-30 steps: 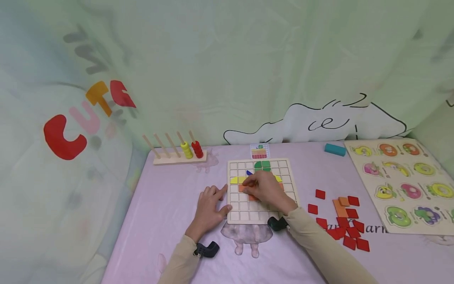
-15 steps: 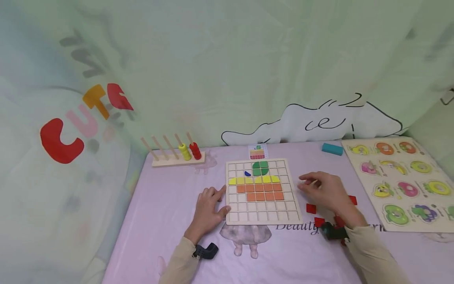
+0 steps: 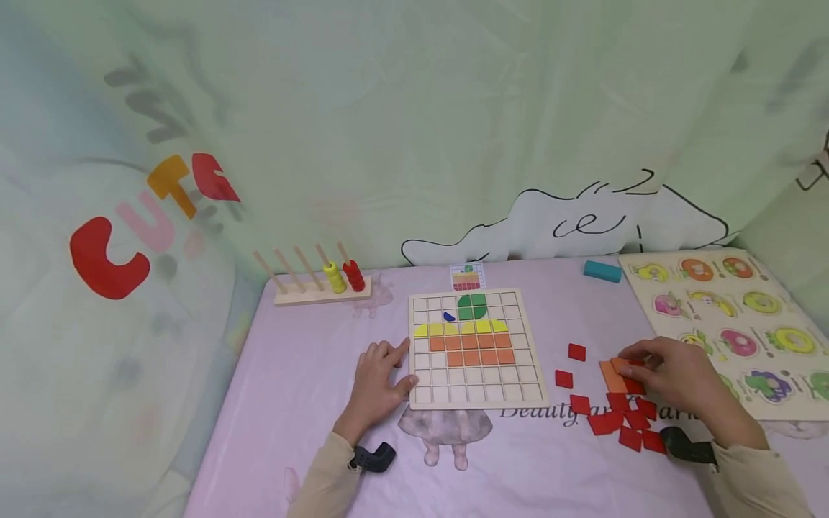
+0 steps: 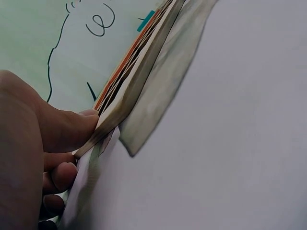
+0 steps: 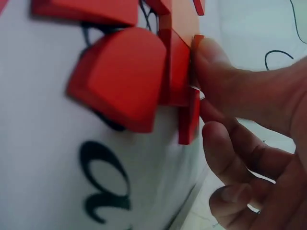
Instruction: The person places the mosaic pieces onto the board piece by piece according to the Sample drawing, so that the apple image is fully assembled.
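My right hand (image 3: 680,374) pinches a small orange square tile (image 3: 619,365) between thumb and fingers, over a larger orange patch of tiles (image 3: 610,379) and beside red tiles (image 3: 635,387). In the right wrist view the thumb of the right hand (image 5: 249,100) covers most of the pinched tile. At the left edge of a wooden grid board (image 3: 447,394), my left hand (image 3: 376,385) rests with index finger and thumb touching the rim. On the board lie green tiles (image 3: 472,307), a blue piece (image 3: 449,316), a yellow row (image 3: 461,328) and two orange rows (image 3: 471,350).
Behind the board lies a pattern card (image 3: 467,276). A peg stand (image 3: 324,291) with yellow and red beads is at the back left. A teal block (image 3: 602,271) lies at the back right, left of a fruit puzzle board (image 3: 712,331). Red tiles (image 3: 605,423) are scattered on the cloth.
My right hand has left the board, moving right to the loose tiles, and now pinches an orange tile there. The orange rows on the board came into view. My left hand has stayed at the edge.
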A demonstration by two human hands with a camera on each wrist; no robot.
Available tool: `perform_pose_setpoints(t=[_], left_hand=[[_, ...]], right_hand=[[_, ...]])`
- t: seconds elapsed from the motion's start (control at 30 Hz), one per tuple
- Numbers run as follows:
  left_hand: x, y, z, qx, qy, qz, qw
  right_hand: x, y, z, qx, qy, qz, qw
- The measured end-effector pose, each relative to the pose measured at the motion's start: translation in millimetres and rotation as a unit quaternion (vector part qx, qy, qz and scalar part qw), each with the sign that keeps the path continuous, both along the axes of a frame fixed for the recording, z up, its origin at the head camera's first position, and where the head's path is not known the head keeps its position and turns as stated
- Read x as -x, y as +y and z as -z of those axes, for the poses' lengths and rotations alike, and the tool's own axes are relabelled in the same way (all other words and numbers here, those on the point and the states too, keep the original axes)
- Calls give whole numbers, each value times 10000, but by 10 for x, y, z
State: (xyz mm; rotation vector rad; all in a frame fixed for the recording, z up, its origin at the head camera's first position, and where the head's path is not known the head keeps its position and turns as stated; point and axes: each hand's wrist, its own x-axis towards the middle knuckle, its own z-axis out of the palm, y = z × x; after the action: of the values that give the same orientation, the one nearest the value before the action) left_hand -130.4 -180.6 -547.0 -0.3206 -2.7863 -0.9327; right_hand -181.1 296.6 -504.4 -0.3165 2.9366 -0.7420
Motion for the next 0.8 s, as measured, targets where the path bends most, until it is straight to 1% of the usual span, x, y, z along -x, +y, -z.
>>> perform_pose_setpoints(t=[0.17, 0.27, 0.37, 0.5, 0.57, 0.7, 0.8], left_hand=[[10, -1, 25, 43, 21, 30, 10000], [12, -9, 31, 75, 43, 30, 10000], [9, -15, 27, 58, 53, 13, 10000], [4, -14, 23, 65, 31, 0, 10000], [5, -14, 25, 92, 43, -8, 9999], [8, -13, 24, 76, 69, -8, 9999], [12, -11, 22, 48, 46, 2, 10000]], right_hand=[[-4, -31, -48, 234, -62, 70, 9997], [-5, -109, -55, 660, -168, 163, 9975], [5, -245, -32, 1115, -151, 194, 9935], [45, -522, -8, 1630, -147, 97, 9865], [65, -690, -7, 1878, -252, 39, 9819], [94, -1052, 24, 2386, -490, 84, 9698], [110, -1297, 51, 2742, -419, 22, 9607]])
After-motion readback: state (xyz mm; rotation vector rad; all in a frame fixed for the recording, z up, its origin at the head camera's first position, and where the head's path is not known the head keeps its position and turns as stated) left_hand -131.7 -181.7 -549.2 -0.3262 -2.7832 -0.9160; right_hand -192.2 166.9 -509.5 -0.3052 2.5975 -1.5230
